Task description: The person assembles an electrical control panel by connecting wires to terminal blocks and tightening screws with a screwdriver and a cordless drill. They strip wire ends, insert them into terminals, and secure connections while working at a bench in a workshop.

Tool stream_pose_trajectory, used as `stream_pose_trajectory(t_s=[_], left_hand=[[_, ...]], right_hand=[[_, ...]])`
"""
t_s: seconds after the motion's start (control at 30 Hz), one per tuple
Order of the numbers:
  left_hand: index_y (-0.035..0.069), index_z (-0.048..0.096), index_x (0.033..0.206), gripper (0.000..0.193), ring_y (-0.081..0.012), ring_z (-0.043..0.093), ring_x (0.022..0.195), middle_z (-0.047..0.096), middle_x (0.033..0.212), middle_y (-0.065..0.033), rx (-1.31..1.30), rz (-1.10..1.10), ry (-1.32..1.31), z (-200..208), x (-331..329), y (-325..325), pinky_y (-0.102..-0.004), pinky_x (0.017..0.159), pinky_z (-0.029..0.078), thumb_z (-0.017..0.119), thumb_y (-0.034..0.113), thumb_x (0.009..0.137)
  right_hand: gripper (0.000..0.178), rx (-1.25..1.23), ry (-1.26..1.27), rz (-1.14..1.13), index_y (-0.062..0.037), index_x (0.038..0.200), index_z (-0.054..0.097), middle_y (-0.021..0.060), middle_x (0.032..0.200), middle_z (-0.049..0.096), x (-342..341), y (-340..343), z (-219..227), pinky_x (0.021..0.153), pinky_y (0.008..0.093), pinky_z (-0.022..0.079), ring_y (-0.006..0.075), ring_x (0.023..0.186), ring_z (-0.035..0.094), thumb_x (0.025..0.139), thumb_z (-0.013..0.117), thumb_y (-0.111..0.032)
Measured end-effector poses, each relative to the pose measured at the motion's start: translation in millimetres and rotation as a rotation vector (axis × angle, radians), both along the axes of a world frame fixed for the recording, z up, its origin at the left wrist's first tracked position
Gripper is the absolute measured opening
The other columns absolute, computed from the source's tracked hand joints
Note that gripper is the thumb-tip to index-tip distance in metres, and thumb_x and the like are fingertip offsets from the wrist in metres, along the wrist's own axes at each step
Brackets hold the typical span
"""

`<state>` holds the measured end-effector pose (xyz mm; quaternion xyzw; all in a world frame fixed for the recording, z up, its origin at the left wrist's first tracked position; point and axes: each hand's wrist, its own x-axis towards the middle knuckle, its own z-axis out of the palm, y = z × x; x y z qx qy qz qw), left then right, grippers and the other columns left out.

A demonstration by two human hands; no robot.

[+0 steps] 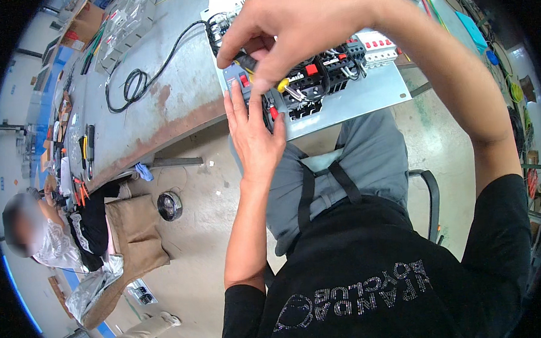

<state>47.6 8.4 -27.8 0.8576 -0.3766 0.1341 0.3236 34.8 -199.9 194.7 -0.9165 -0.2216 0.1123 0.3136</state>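
My right hand (294, 30) arches over a metal mounting plate (353, 106) and grips the black-and-yellow handle of a screwdriver (245, 61); its tip is hidden. On the plate's left end, my left hand (256, 136) lies with fingers stretched over a grey electrical device with a red switch (244, 78). A red-sleeved wire end (273, 112) shows beside its thumb. To the right stand a black contactor with a red button (312, 70), black terminals with looped wires (351, 70) and a row of white breakers with red levers (379, 44). A yellow terminal sleeve (283, 85) sits near my right fingertips.
The plate overhangs the worn metal table (175, 100) above my lap. A coiled black cable (133, 89) runs across the table to the plate. Hand tools (89, 145) lie along the left edge. Another person (60, 235) sits at the left; a black spool (169, 206) stands on the floor.
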Motion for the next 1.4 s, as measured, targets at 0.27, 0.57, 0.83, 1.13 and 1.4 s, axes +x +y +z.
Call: stream_pose_trajectory(t_s=[0.27, 0.57, 0.83, 1.13, 1.4], left_hand=[[0.008, 0.054, 0.152, 0.073, -0.0543, 0.028, 0.155, 0.029, 0.169, -0.0271, -0.033, 0.006, 0.057, -9, 2, 2, -0.0567, 0.124, 0.034, 0.078, 0.007, 0.083], [0.007, 0.053, 0.154, 0.077, -0.0494, 0.03, 0.156, 0.033, 0.169, -0.0261, -0.018, -0.005, 0.102, 4, -1, 0, -0.055, 0.126, 0.031, 0.084, 0.013, 0.084], [0.008, 0.058, 0.151, 0.073, -0.0497, 0.031, 0.156, 0.033, 0.169, -0.0251, -0.026, -0.004, 0.096, 3, 0, 3, -0.0545, 0.126, 0.032, 0.084, 0.013, 0.084], [0.01, 0.06, 0.151, 0.07, -0.0511, 0.03, 0.156, 0.031, 0.171, -0.0247, -0.032, -0.015, 0.111, 3, 0, 4, -0.0552, 0.126, 0.032, 0.083, 0.012, 0.085], [0.012, 0.061, 0.149, 0.067, -0.0548, 0.031, 0.153, 0.032, 0.17, -0.0244, -0.032, -0.013, 0.077, 3, 1, 4, -0.0559, 0.119, 0.041, 0.08, 0.007, 0.085]], right_hand=[[0.059, -0.079, -0.323, 0.18, 0.0114, 0.123, 0.068, 0.0213, 0.095, 0.075, -8, -5, 5, 0.076, 0.0418, 0.056, 0.0335, 0.09, 0.072, 0.088, 0.082, -0.034], [0.054, -0.14, -0.505, -0.305, 0.0039, 0.07, 0.075, 0.0251, 0.063, 0.066, 22, 20, -48, 0.065, 0.049, 0.059, 0.0411, 0.063, 0.071, 0.092, 0.066, -0.044], [0.036, 0.157, -0.088, 0.012, 0.0025, 0.129, 0.066, 0.0262, 0.105, 0.075, 10, 1, -13, 0.085, 0.0435, 0.057, 0.039, 0.096, 0.073, 0.102, 0.063, -0.02], [0.058, -0.007, 0.306, 0.128, 0.0035, 0.15, 0.056, 0.0132, 0.107, 0.074, 20, -15, 24, 0.088, 0.0365, 0.054, 0.023, 0.095, 0.067, 0.094, 0.066, -0.007], [0.031, -0.423, -0.42, -0.074, 0.0026, 0.097, 0.075, 0.011, 0.07, 0.064, 14, 13, 1, 0.063, 0.0378, 0.051, 0.022, 0.063, 0.06, 0.095, 0.073, -0.028]])
